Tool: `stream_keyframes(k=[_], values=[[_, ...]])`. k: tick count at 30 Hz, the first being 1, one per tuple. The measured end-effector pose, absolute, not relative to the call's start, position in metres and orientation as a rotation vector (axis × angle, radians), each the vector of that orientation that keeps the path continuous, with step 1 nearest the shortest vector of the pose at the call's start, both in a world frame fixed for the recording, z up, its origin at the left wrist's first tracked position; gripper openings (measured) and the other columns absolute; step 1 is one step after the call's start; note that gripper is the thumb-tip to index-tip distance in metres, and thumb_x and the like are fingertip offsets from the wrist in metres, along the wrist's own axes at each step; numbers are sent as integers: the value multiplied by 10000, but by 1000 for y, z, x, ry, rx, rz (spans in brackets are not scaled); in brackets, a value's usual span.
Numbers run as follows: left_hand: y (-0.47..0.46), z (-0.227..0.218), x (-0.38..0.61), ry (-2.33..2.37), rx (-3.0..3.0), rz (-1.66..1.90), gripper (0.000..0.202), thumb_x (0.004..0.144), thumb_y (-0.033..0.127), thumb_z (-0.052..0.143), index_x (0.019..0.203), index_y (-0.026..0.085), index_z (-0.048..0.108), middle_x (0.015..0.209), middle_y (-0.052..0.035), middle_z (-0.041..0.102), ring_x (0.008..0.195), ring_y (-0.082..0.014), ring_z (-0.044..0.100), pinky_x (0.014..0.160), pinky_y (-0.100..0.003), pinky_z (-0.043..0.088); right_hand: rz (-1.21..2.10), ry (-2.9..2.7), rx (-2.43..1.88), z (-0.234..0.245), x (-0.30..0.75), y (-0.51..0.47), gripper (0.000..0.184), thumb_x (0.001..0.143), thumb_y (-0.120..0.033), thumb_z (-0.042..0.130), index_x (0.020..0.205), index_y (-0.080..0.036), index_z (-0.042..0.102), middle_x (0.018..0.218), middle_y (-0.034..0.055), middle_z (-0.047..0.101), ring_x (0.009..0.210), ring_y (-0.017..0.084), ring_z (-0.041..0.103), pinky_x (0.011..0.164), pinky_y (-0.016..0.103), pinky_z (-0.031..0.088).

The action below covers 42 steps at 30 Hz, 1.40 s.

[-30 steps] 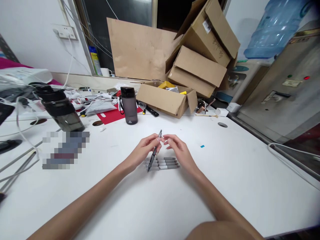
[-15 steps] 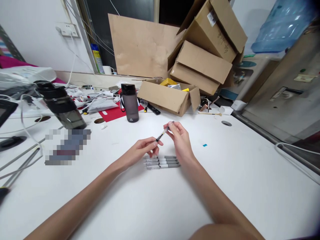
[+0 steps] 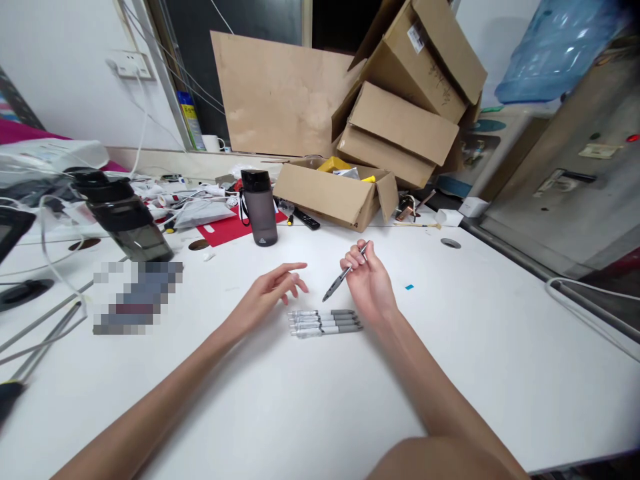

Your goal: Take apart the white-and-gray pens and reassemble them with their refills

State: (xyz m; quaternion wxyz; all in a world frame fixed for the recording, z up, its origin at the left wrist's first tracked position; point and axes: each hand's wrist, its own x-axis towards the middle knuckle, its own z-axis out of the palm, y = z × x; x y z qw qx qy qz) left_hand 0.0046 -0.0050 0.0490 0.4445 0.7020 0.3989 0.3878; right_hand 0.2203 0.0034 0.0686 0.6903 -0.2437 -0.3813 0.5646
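Note:
My right hand [image 3: 369, 280] pinches a dark pen [image 3: 336, 285] near its upper end. The pen slants down to the left, its lower tip above the white table [image 3: 280, 413]. To the left, my left hand [image 3: 274, 292] is open with fingers stretched out, holding nothing and apart from the pen. Just below both hands lies a row of several pens [image 3: 325, 323], side by side, with clear left parts, white middles and grey right ends.
A dark bottle [image 3: 260, 210] stands beyond my hands, another bottle [image 3: 123, 217] at the left near a blurred-out patch [image 3: 140, 300]. An open cardboard box [image 3: 330, 193] sits at the back with a remote [image 3: 306, 219] beside it. A small blue scrap [image 3: 409, 287] lies right.
My left hand has let go of the pen and drawn back to the left, fingers opening. My right hand now holds the pen alone, turned with its lower end nearer the row.

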Motion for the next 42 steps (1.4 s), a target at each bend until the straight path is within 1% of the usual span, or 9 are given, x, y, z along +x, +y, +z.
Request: stream_keyframes(k=[4,10,14,17,22,27,33,39,42], values=[[8,24,-19,1123,1685,976,465,969,554,533,1188,177,694,890,-77,711,811,-206,613,663,-278,477,1281,-903,-575,68,237,5,372,983,-497,450,720,-251,352,697,-35,202,572,171,247,576,310,400],[12,8,-26,1160,1723,944,411,948,536,562,1074,177,718,814,-51,696,718,-182,570,652,-263,440,1247,-888,-563,66,251,8,337,942,-358,435,671,-240,272,659,-42,163,548,166,204,520,294,343],[6,10,-24,1172,1775,931,409,959,525,541,1085,180,722,812,-45,688,747,-186,562,668,-260,415,1261,-790,-529,67,255,7,283,940,-304,388,668,-241,341,644,-39,189,546,171,219,521,291,357],[4,10,-23,1180,1795,898,398,966,512,530,1076,182,725,813,-44,696,731,-179,551,659,-259,399,1296,-788,-479,65,257,6,256,947,-299,411,698,-243,405,657,-43,194,544,166,237,528,286,367],[3,10,-22,1185,1825,892,371,972,484,526,1071,191,730,817,-37,708,716,-164,544,659,-257,396,1312,-805,-434,63,259,5,220,943,-277,422,726,-244,424,664,-39,184,549,172,216,539,291,346],[4,9,-22,1193,1837,863,343,995,441,502,1088,188,715,829,-28,702,683,-151,508,654,-257,378,1338,-802,-481,63,261,2,244,970,-353,412,754,-247,453,669,-39,199,553,168,236,531,285,366],[8,4,-24,1190,1847,852,334,1005,431,490,1102,192,703,836,-29,696,722,-166,522,672,-270,385,1402,-707,-376,63,264,4,216,952,-257,418,743,-223,463,663,-46,193,535,140,258,501,225,373],[8,4,-23,1193,1880,831,327,1011,415,480,1106,196,704,846,-28,706,718,-162,520,682,-277,387,1432,-667,-339,64,262,4,222,956,-232,393,767,-215,508,654,-43,207,536,132,288,508,211,382],[8,4,-23,1189,1884,836,323,1009,413,481,1101,200,705,841,-24,705,730,-164,534,691,-273,394,1414,-677,-344,63,262,4,257,978,-284,386,766,-216,516,662,-43,205,540,132,285,511,214,382]])
